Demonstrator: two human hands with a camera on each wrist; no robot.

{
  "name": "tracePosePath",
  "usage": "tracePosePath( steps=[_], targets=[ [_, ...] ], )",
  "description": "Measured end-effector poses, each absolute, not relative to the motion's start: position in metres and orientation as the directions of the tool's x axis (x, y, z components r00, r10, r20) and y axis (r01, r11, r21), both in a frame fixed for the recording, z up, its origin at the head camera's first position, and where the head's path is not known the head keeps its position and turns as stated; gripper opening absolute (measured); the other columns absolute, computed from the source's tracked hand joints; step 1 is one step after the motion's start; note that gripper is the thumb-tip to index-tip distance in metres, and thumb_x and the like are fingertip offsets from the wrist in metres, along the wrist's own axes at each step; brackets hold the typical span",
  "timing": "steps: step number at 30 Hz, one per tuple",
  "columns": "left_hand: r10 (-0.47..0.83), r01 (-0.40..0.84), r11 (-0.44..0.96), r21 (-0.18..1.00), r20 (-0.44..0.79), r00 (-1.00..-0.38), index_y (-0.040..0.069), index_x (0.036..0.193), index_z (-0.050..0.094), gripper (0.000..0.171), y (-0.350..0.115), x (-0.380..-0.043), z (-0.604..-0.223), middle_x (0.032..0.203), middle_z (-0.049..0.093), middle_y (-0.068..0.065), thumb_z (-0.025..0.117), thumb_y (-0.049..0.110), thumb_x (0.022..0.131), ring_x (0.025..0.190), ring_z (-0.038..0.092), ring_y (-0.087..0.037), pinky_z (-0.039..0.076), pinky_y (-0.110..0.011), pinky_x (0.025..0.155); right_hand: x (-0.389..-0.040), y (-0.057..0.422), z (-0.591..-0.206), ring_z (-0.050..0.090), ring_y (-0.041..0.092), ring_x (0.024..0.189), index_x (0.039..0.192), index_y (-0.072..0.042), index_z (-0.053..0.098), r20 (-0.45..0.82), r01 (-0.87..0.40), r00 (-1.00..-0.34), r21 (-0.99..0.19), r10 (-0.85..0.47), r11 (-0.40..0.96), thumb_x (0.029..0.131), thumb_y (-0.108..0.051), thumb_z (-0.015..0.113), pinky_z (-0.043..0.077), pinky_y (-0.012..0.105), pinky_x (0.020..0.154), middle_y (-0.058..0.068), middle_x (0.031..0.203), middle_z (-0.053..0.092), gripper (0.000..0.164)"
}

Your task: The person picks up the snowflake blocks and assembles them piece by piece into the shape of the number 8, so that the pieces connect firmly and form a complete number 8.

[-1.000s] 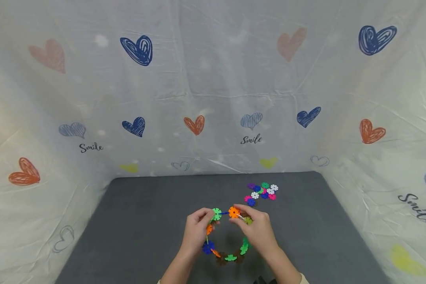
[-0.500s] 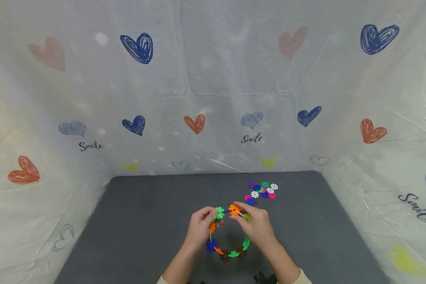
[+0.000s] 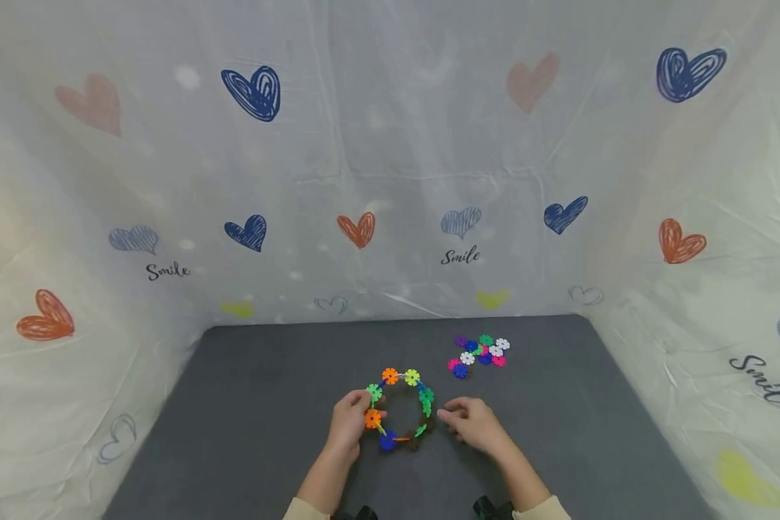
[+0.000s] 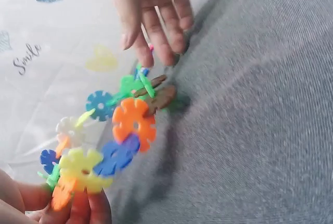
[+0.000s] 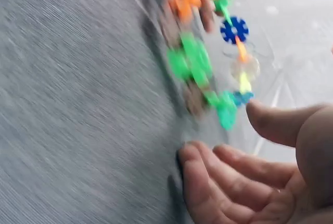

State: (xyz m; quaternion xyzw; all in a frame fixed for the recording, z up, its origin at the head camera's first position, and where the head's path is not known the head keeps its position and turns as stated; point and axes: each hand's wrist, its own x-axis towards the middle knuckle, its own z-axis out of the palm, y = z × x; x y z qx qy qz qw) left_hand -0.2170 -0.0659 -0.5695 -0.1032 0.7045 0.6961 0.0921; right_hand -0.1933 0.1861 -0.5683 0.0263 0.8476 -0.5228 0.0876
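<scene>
Toward the near side of the dark surface (image 3: 286, 390), between the two hands, a many-coloured ring (image 3: 427, 396) of slotted pieces is held tilted by the left hand (image 3: 349, 420), whose thumb and fingers pinch it at its left side. The right hand (image 3: 474, 421) grips nothing; its fingers are loosely bent, just beside the ring's right side and apart from it. Most of the joining looks done: the pieces run on from one to another right round, with no gap showing, though the stretch at the left fingers is partly covered, so a weak joint there cannot be ruled out. Beyond the ring, off to the right, loose pieces (image 3: 484, 350) lie bunched, some overlapping; they appear unlinked, so these look to be what is left unused.
</scene>
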Motion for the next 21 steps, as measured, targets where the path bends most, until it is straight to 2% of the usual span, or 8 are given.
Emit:
tracePosePath(
  steps=[3, 5, 8, 10, 13, 17, 19, 21],
  targets=[
    [0.014, -0.274, -0.011, 0.962, -0.274, -0.962, -0.001, 0.117, 0.062, 0.031, -0.066, -0.222, -0.572, 0.119, 0.070, -0.021, 0.046, 0.025, 0.109, 0.084, 0.074, -0.023, 0.055, -0.036, 0.074, -0.193, 0.183, -0.570, 0.069, 0.017, 0.077, 0.129, 0.007, 0.059, -0.237, 0.163, -0.963, -0.892, -0.128, 0.422, 0.097, -0.032, 0.069, 0.058, 0.035, 0.063, 0.007, 0.091, 0.074, 0.052],
    [0.044, -0.260, 0.015, 0.965, -0.261, -0.964, 0.000, 0.121, 0.063, 0.033, -0.066, -0.227, -0.573, 0.119, 0.070, -0.021, 0.049, 0.027, 0.108, 0.084, 0.074, -0.026, 0.057, -0.037, 0.074, -0.193, 0.182, -0.570, 0.069, 0.017, 0.078, 0.136, 0.007, 0.054, -0.237, 0.167, -0.964, -0.896, -0.124, 0.412, 0.096, -0.032, 0.071, 0.058, 0.035, 0.063, 0.008, 0.094, 0.073, 0.058],
    [0.108, -0.190, 0.127, 0.973, -0.204, -0.973, 0.001, 0.135, 0.060, 0.043, -0.066, -0.235, -0.577, 0.130, 0.065, -0.022, 0.050, 0.032, 0.107, 0.105, 0.070, -0.034, 0.055, -0.046, 0.093, -0.194, 0.184, -0.570, 0.068, 0.018, 0.078, 0.143, 0.004, 0.048, -0.224, 0.163, -0.970, -0.893, -0.098, 0.419, 0.093, -0.031, 0.075, 0.056, 0.036, 0.063, 0.010, 0.102, 0.071, 0.067],
    [0.130, -0.145, 0.196, 0.970, -0.172, -0.976, 0.000, 0.145, 0.051, 0.049, -0.067, -0.239, -0.581, 0.142, 0.057, -0.022, 0.050, 0.032, 0.108, 0.125, 0.060, -0.038, 0.045, -0.052, 0.106, -0.195, 0.186, -0.572, 0.067, 0.017, 0.078, 0.143, 0.003, 0.049, -0.223, 0.163, -0.970, -0.890, -0.096, 0.426, 0.092, -0.030, 0.076, 0.056, 0.035, 0.064, 0.011, 0.107, 0.069, 0.067],
    [0.078, -0.064, 0.296, 0.953, -0.091, -0.993, 0.000, 0.150, 0.043, 0.050, -0.068, -0.237, -0.586, 0.149, 0.050, -0.023, 0.050, 0.025, 0.107, 0.137, 0.048, -0.040, 0.039, -0.056, 0.111, -0.194, 0.188, -0.577, 0.066, 0.017, 0.078, 0.139, 0.004, 0.054, -0.224, 0.156, -0.967, -0.895, -0.118, 0.418, 0.093, -0.026, 0.075, 0.055, 0.035, 0.065, 0.011, 0.106, 0.068, 0.058],
    [-0.014, 0.103, 0.498, 0.861, 0.127, -0.992, 0.003, 0.132, 0.063, 0.034, -0.055, -0.222, -0.579, 0.129, 0.066, -0.016, 0.062, 0.011, 0.099, 0.119, 0.062, -0.034, 0.049, -0.052, 0.100, -0.195, 0.191, -0.584, 0.068, 0.017, 0.075, 0.133, 0.006, 0.058, -0.183, 0.133, -0.979, -0.908, -0.090, 0.397, 0.096, -0.017, 0.070, 0.056, 0.033, 0.063, 0.009, 0.096, 0.069, 0.046],
    [0.074, 0.215, 0.643, 0.735, 0.220, -0.973, 0.005, 0.119, 0.071, 0.026, -0.044, -0.211, -0.571, 0.117, 0.070, -0.010, 0.069, 0.010, 0.094, 0.111, 0.064, -0.029, 0.050, -0.051, 0.097, -0.202, 0.192, -0.587, 0.067, 0.014, 0.071, 0.127, 0.005, 0.064, -0.085, 0.072, -0.996, -0.886, -0.009, 0.459, 0.095, -0.015, 0.071, 0.055, 0.031, 0.061, 0.006, 0.090, 0.070, 0.038],
    [0.241, 0.330, 0.748, 0.576, 0.228, -0.944, 0.009, 0.114, 0.073, 0.024, -0.033, -0.201, -0.562, 0.113, 0.071, -0.005, 0.074, 0.015, 0.091, 0.110, 0.062, -0.026, 0.048, -0.052, 0.098, -0.214, 0.194, -0.590, 0.065, 0.013, 0.067, 0.119, 0.002, 0.069, 0.063, -0.001, -0.994, -0.828, 0.091, 0.561, 0.094, -0.014, 0.073, 0.054, 0.032, 0.060, 0.005, 0.084, 0.071, 0.030]
  ],
)
